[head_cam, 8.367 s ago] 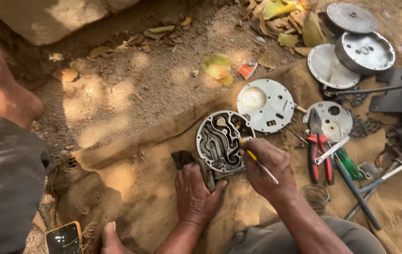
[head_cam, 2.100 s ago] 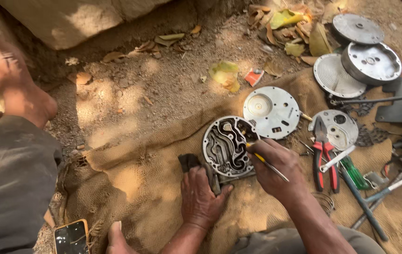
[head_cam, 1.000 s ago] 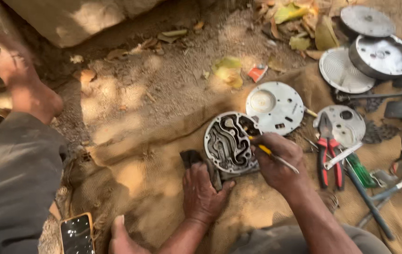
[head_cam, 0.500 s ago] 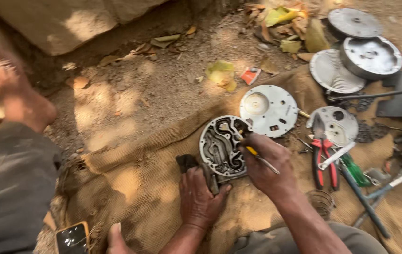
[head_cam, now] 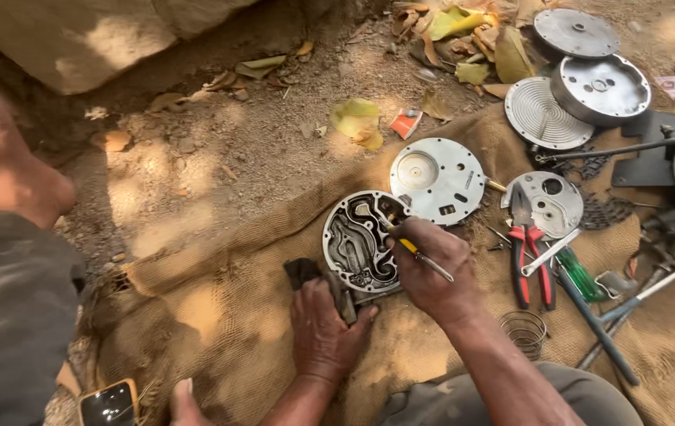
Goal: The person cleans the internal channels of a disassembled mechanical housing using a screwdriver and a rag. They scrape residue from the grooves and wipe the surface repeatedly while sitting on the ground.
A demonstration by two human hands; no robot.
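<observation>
A round grey metal housing (head_cam: 355, 241) with cast channels inside lies on brown burlap (head_cam: 219, 308). My right hand (head_cam: 430, 264) is closed around a thin yellow-handled tool (head_cam: 422, 255), its tip pointing into the housing's upper right part. Just below the housing, my left hand (head_cam: 321, 323) rests flat on the burlap, its fingers by the housing's lower edge and a dark rag (head_cam: 303, 272). I cannot tell whether this hand grips anything.
A flat round plate (head_cam: 436, 180) lies beside the housing. To the right are red-handled pliers (head_cam: 531, 260), a green-handled screwdriver (head_cam: 578, 272), a coil spring (head_cam: 525, 331), more round metal parts (head_cam: 598, 87). Another person's bare foot (head_cam: 6, 170) and a phone (head_cam: 108, 402) are at left.
My right hand has kept the yellow-handled tool at the housing, shifting slightly. My left hand stays below it. The camera view wobbles.
</observation>
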